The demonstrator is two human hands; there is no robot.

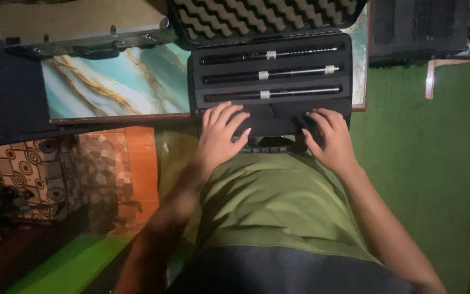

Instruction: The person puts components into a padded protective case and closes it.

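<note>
A black hard case (270, 117) lies open on a low marble-patterned table (115, 81), its front edge toward me. Its foam insert holds three thin black and silver rods (270, 74) in separate slots, one above the other. The lid (257, 16), lined with egg-crate foam, stands up behind. My left hand (221, 133) lies flat on the case's front left edge, fingers spread. On the front right edge rests my right hand (328, 137), fingers curled over the rim. Neither hand holds a rod. The case handle (267, 146) shows between my hands.
A silver metal case (82, 32) sits at the table's back left. Another black case (425, 30) lies at the upper right. Green carpet (425, 152) covers the floor on the right; patterned cloth (39, 169) and an orange mat (140, 163) lie on the left.
</note>
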